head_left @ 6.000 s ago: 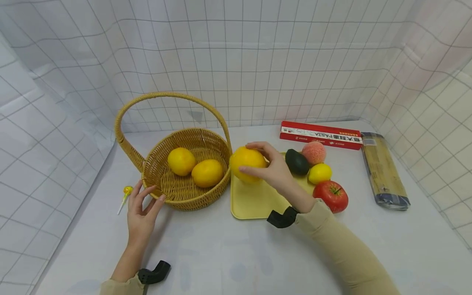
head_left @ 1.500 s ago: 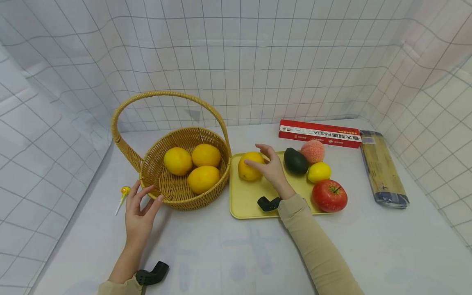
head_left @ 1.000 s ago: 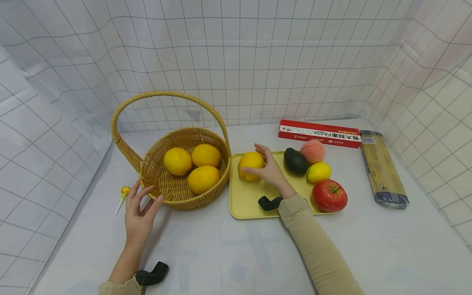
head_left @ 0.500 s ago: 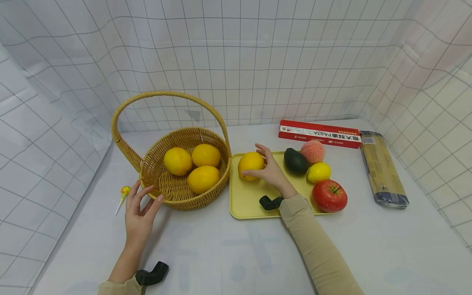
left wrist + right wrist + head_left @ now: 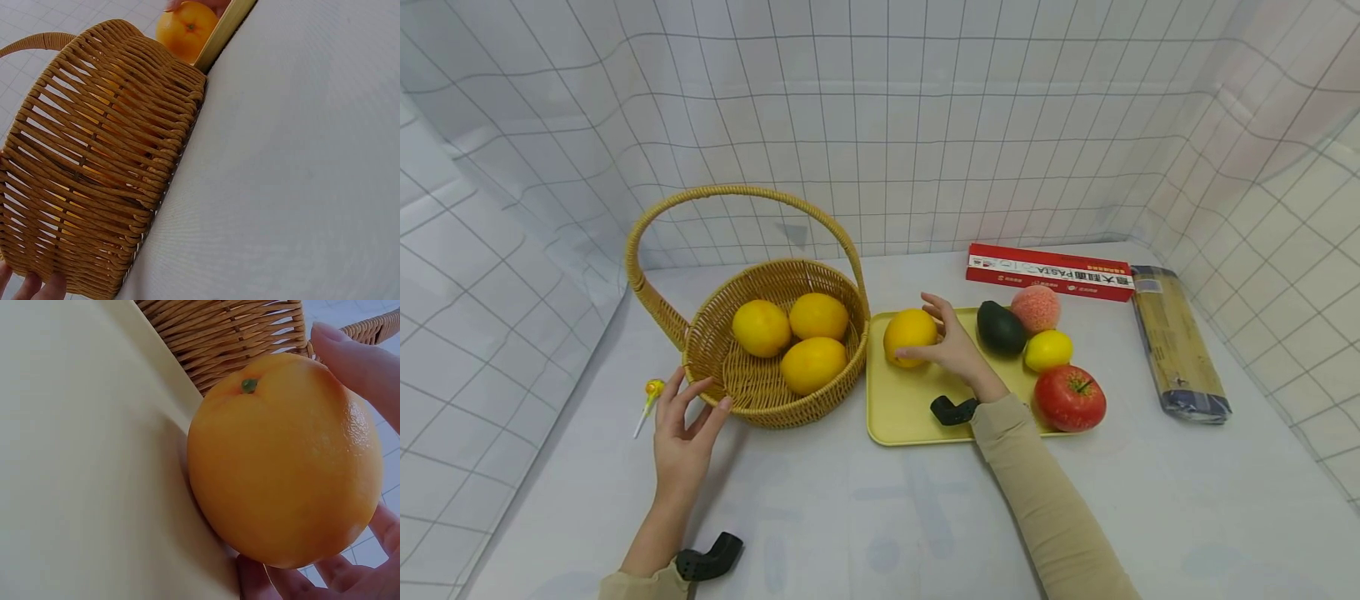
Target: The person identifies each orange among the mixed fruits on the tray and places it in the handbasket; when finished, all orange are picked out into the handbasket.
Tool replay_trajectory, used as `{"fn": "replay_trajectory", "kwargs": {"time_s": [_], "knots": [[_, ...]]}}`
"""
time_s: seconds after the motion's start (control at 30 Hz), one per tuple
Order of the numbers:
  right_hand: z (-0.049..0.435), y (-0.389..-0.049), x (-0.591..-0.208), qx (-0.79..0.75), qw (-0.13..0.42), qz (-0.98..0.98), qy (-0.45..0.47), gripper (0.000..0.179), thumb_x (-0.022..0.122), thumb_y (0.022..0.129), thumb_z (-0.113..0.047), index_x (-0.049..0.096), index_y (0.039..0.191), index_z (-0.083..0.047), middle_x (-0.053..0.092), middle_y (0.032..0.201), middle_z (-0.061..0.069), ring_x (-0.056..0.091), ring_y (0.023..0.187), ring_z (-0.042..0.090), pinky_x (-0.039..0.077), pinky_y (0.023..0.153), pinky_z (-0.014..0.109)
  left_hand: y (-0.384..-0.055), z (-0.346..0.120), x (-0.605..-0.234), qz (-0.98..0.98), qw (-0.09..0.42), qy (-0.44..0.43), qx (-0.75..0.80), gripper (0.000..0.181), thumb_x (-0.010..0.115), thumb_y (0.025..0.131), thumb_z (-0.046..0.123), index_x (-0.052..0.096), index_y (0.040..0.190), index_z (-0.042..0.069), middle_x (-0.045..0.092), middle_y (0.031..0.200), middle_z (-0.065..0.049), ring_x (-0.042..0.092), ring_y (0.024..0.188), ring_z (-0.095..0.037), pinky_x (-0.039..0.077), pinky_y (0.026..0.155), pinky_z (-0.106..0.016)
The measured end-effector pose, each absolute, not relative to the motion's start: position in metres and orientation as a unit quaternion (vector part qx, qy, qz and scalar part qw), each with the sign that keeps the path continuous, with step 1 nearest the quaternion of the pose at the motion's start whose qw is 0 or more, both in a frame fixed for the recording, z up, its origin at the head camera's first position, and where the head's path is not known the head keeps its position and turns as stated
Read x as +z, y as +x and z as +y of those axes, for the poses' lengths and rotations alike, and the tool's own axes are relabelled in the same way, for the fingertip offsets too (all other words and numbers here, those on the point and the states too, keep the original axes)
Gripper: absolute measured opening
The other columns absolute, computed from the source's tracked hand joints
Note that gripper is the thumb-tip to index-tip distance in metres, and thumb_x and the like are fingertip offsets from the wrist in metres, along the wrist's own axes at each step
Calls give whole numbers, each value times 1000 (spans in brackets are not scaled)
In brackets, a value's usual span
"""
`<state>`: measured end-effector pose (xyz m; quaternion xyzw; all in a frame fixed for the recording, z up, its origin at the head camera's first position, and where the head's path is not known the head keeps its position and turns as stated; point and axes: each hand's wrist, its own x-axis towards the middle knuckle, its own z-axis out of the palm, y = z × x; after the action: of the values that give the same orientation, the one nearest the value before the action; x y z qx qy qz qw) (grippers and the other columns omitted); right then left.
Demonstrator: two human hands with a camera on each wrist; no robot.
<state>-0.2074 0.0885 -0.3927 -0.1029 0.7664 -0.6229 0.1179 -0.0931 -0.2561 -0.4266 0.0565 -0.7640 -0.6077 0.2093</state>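
1. An orange (image 5: 910, 336) is cupped by the right hand (image 5: 953, 348), fingers curled round it, at the tray's (image 5: 902, 417) far left corner.
2. The basket's (image 5: 760, 400) near rim is touched by the left hand (image 5: 681, 437), fingers spread and relaxed.
3. Three oranges (image 5: 790, 337) are already sat in the basket, so looks like the grab step; a lift clear of the rim and under the handle (image 5: 737, 193) is probably called for next.
4. Avocado (image 5: 1002, 328), peach (image 5: 1037, 308), lemon (image 5: 1049, 351) and tomato (image 5: 1070, 398) are left on the tray's right.
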Motion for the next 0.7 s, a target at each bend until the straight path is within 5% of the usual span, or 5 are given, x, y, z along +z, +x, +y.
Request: {"fn": "replay_trajectory", "kwargs": {"time_s": [0.7], "knots": [[91, -225, -422, -619, 86, 773, -110, 78, 79, 75, -14, 38, 141, -9, 38, 142, 8, 47, 114, 34, 42, 96, 46, -94, -257, -427, -764, 210, 58, -607, 37, 66, 86, 1, 54, 120, -8, 23, 150, 1, 26, 136, -24, 42, 93, -13]]}}
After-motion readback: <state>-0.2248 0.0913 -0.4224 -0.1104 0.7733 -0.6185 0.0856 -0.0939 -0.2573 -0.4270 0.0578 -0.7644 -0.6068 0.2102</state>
